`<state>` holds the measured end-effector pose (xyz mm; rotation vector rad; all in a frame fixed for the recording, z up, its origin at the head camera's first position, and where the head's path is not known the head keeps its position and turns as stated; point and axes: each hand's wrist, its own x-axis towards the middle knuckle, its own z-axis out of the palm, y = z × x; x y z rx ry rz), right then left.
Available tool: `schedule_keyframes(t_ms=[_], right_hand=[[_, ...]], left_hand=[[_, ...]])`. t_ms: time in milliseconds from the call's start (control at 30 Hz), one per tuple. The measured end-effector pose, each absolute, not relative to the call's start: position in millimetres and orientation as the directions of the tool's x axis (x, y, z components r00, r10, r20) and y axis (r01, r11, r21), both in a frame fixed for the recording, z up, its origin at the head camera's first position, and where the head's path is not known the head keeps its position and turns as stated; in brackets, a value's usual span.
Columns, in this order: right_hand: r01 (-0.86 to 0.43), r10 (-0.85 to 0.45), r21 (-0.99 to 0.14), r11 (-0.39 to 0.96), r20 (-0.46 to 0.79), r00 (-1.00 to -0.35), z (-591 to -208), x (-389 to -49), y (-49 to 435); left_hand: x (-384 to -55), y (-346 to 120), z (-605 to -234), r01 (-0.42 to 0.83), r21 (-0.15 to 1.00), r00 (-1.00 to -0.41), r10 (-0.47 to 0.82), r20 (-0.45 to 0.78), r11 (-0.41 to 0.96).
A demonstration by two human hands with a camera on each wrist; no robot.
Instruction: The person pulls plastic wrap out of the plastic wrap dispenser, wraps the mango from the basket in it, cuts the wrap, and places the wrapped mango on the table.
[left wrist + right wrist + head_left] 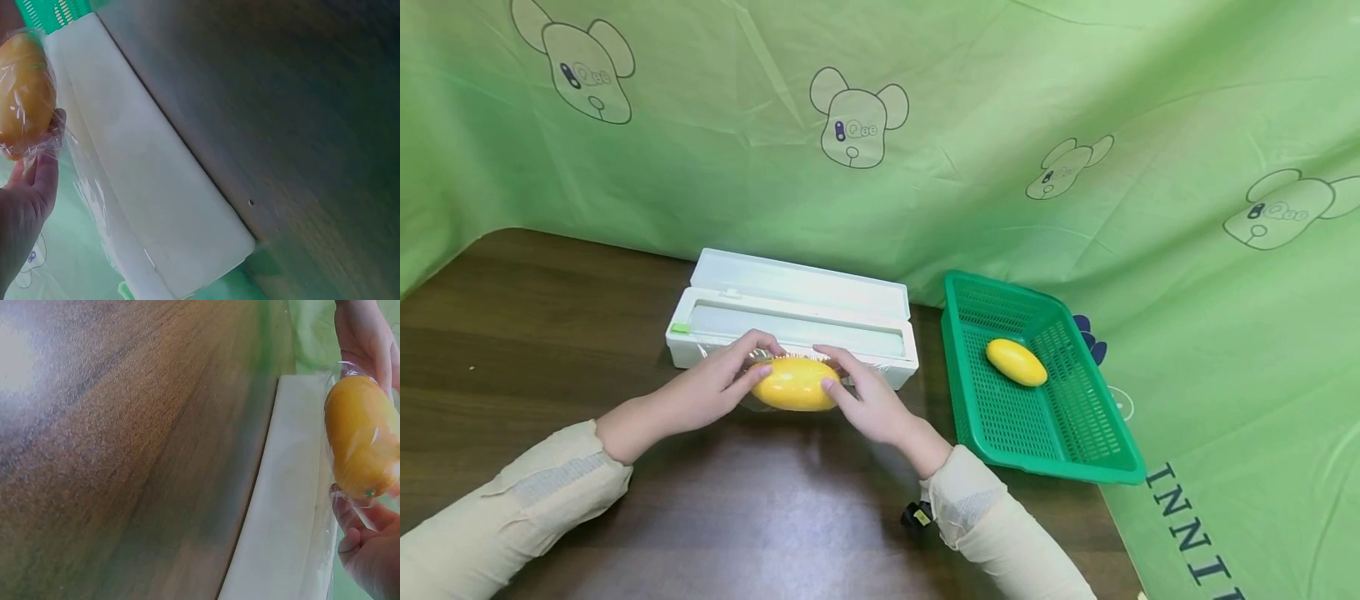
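A yellow mango (pixel 796 384), clear cling film (pixel 45 147) around it, is held up at the front of the white cling film dispenser (pixel 790 325). My left hand (pixel 718 377) grips its left end, thumb on the near side. At the other end, my right hand (pixel 874 400) grips it between thumb and fingers. Both wrist views show the film bunched and creased at the mango's ends. The dispenser's lid (pixel 801 281) stands raised at the back. Film also hangs along the dispenser's front edge, partly hidden behind the hands.
To the right stands a green plastic basket (pixel 966 400) with a second yellow mango (pixel 1017 362) inside. A small black object (pixel 916 515) with a yellow mark shows by the right sleeve. Green printed cloth (pixel 715 167) hangs behind the brown wooden table (pixel 550 333).
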<state>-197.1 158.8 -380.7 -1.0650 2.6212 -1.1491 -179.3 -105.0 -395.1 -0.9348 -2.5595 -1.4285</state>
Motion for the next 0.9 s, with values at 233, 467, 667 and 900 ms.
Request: schedule_keyframes(t_ms=[233, 467, 667, 900], right_hand=[[-0.686, -0.653, -0.593, 0.421, 0.326, -0.683, -383.0, -198.8, 157.2], [-0.769, -0.687, -0.435, 0.468, 0.369, -0.627, -384.8, -198.0, 154.9], [-0.719, -0.658, -0.393, 0.573, 0.302, -0.69, -386.8, -192.7, 149.5], [-0.714, -0.619, -0.168, 0.68, 0.39, -0.682, -387.4, -190.8, 143.1]], left_hand=[[-182.5, -101.4, -399.9, 0.703, 0.606, -0.703, 0.489, 0.516, 0.372], [-180.9, -100.6, -399.0, 0.668, 0.648, -0.734, 0.462, 0.497, 0.366], [-177.2, -98.4, -396.9, 0.58, 0.694, -0.803, 0.44, 0.401, 0.426], [-173.1, -89.9, -394.3, 0.628, 0.515, -0.777, 0.446, 0.444, 0.583]])
